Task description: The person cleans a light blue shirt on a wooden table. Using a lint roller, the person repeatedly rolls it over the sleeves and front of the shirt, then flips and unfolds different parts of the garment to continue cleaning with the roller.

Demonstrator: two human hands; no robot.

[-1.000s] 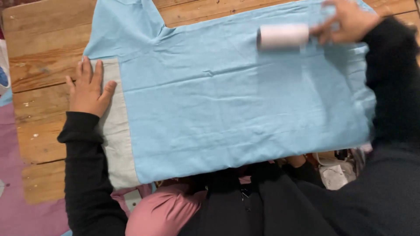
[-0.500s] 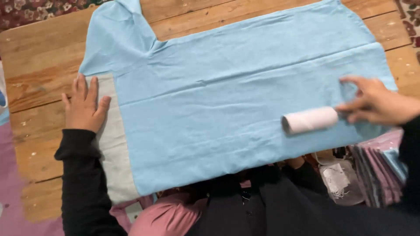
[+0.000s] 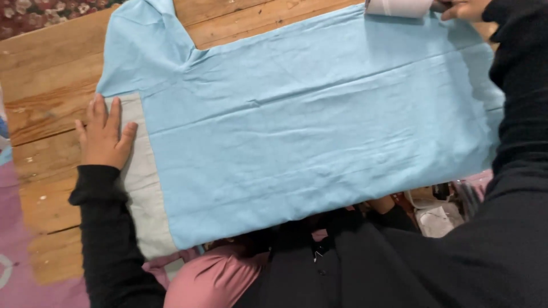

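A light blue garment (image 3: 302, 125) lies spread flat on a wooden table (image 3: 45, 68). Its pale grey band (image 3: 142, 182) runs along the left end. My left hand (image 3: 104, 134) lies flat with fingers spread on that grey band, pressing the cloth down. My right hand (image 3: 462, 8) is at the top edge of the view, gripping the handle of a white lint roller (image 3: 399, 7). The roller rests on the far edge of the blue cloth. Both arms wear black sleeves.
A patterned dark red rug (image 3: 40, 11) shows beyond the table's far left corner. A purple mat (image 3: 17, 251) lies left of the table. Pink cloth (image 3: 217, 279) covers my lap, and small white and dark items (image 3: 434, 217) sit at the lower right.
My right hand has carried the lint roller from the near right part of the cloth up to its far edge. My left hand has stayed pressed on the grey band.
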